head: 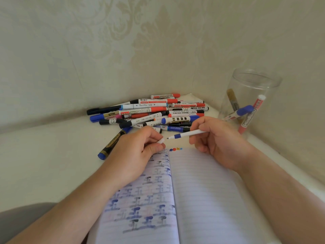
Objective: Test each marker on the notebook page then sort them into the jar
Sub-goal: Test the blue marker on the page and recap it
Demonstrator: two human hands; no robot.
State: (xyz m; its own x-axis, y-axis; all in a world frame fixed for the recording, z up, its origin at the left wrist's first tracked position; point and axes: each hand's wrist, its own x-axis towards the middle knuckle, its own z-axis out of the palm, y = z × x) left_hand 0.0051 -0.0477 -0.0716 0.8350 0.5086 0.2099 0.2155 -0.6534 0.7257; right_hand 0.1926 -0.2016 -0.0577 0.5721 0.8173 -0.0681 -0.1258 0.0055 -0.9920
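Note:
An open lined notebook point(202, 191) lies in front of me, with ink marks showing through its left page and small coloured marks point(175, 149) at the top of the right page. My right hand point(216, 141) holds an uncapped white marker with a blue band point(186, 134), tip pointing left above the page. My left hand point(140, 148) pinches its white cap point(161, 141) just left of the tip. A pile of markers point(154, 111) lies behind. A clear jar point(253, 81) at right holds several markers.
A black and blue marker point(112, 143) lies apart from the pile, left of my left hand. Patterned walls meet in a corner behind the pile and jar. The white table surface point(52, 155) stretches to the left.

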